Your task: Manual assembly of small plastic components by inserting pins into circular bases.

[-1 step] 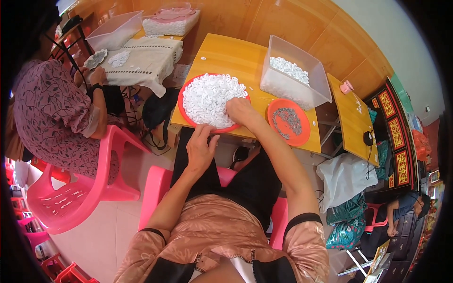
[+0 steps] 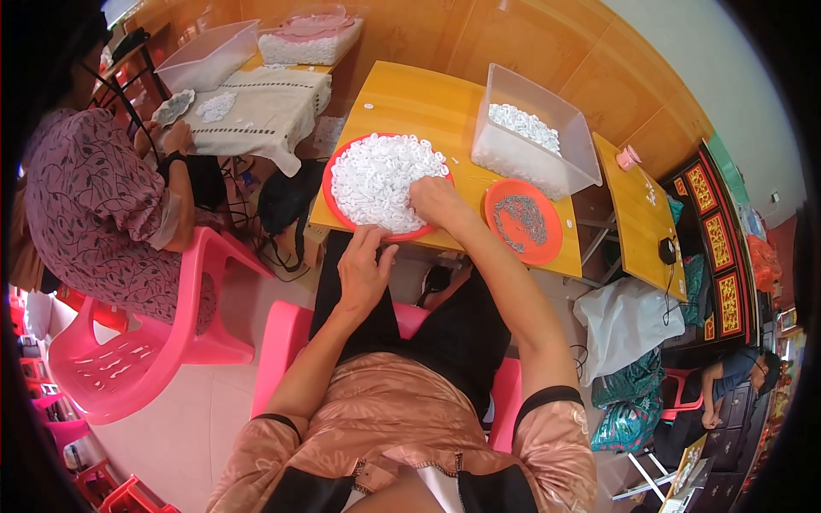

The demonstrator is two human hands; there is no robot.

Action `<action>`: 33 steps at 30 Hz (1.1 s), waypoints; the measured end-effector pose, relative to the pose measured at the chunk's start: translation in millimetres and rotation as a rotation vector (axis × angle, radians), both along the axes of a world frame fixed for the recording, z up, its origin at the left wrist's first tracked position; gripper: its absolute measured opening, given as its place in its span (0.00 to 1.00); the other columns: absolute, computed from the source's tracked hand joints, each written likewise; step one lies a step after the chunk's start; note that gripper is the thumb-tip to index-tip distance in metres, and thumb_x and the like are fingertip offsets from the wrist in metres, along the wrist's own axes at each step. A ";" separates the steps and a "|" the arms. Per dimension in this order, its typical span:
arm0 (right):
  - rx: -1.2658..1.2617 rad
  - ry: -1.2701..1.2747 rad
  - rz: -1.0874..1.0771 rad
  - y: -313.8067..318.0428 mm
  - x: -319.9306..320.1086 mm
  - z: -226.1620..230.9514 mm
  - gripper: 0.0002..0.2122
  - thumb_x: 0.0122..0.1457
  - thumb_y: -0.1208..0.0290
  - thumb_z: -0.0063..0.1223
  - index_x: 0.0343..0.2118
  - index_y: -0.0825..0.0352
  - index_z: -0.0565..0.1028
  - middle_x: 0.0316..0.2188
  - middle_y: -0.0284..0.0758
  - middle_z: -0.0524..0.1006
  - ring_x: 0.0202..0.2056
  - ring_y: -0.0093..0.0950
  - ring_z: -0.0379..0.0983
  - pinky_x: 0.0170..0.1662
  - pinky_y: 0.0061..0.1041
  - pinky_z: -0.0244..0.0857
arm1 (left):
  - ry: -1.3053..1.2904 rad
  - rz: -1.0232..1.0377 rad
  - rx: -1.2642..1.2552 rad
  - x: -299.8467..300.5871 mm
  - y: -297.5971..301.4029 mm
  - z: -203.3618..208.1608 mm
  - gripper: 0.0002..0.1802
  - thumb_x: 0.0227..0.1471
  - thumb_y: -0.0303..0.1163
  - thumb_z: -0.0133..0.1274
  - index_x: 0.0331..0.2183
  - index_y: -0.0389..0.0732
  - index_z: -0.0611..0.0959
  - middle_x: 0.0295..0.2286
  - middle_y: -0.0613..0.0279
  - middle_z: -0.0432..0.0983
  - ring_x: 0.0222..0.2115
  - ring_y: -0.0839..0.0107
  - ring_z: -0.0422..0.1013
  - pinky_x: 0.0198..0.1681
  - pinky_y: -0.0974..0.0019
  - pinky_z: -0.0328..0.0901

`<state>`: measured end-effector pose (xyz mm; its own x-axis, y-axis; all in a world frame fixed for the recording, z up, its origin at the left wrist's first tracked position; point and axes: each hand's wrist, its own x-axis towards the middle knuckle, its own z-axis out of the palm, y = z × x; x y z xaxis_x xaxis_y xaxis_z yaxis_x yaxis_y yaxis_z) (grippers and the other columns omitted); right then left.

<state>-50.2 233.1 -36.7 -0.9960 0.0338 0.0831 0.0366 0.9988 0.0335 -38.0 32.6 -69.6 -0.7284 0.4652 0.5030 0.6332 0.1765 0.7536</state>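
A round red tray [image 2: 330,202] heaped with small white plastic pieces [image 2: 376,175] lies at the near edge of the yellow table. My right hand [image 2: 436,203] reaches into the right side of the heap. Its fingers are bent down and closed among the pieces, and what they grip is hidden. Just below the tray's near rim is my left hand [image 2: 363,269], fingers curled together with the thumb close by; anything between them is too small to make out. To the right, an orange-red plate [image 2: 536,248] carries small grey metal-looking parts [image 2: 523,221].
Behind the plate stands a clear plastic bin [image 2: 534,167] part filled with white pieces. A second yellow table [image 2: 641,227] is at the right, above white and green bags. At left, a person [image 2: 103,205] works at a cloth-covered table [image 2: 265,103], beside a pink chair [image 2: 128,368].
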 end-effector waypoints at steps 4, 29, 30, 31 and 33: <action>-0.004 0.070 -0.040 -2.5 -1.6 0.6 0.07 0.47 0.73 0.49 0.23 0.71 0.77 0.23 0.50 0.76 0.28 0.44 0.75 0.33 0.39 0.69 | 0.003 0.003 -0.009 0.0 0.1 -0.5 0.12 0.42 0.25 0.57 0.34 0.38 0.76 0.32 0.58 0.70 0.29 0.60 0.71 0.32 0.63 0.65; 0.085 0.206 -0.012 -8.9 -8.5 -16.5 0.07 0.43 0.73 0.48 0.18 0.67 0.77 0.18 0.47 0.75 0.21 0.41 0.74 0.26 0.38 0.68 | -0.001 -0.004 -0.002 1.1 0.2 2.0 0.12 0.42 0.25 0.57 0.34 0.38 0.76 0.31 0.59 0.70 0.28 0.62 0.70 0.31 0.64 0.65; 0.077 0.220 -0.026 -11.1 -8.3 -16.2 0.07 0.43 0.73 0.48 0.17 0.67 0.77 0.17 0.46 0.75 0.20 0.41 0.74 0.26 0.37 0.68 | 0.003 -0.003 -0.004 0.5 -0.7 1.5 0.12 0.42 0.25 0.57 0.34 0.38 0.76 0.31 0.59 0.70 0.28 0.62 0.70 0.31 0.64 0.65; 0.077 0.220 -0.027 -10.7 -7.9 -18.3 0.07 0.43 0.73 0.48 0.17 0.67 0.77 0.17 0.46 0.75 0.20 0.41 0.74 0.26 0.37 0.68 | 0.007 -0.003 -0.005 0.5 -0.7 1.4 0.12 0.42 0.24 0.57 0.34 0.38 0.76 0.31 0.59 0.70 0.28 0.63 0.70 0.31 0.64 0.65; 0.087 0.264 -0.064 -10.9 -7.7 -23.0 0.06 0.43 0.73 0.48 0.17 0.67 0.77 0.17 0.46 0.74 0.21 0.40 0.74 0.27 0.38 0.67 | 0.003 -0.003 -0.004 0.6 -0.6 1.1 0.12 0.42 0.24 0.57 0.34 0.38 0.76 0.31 0.59 0.70 0.28 0.63 0.70 0.31 0.64 0.65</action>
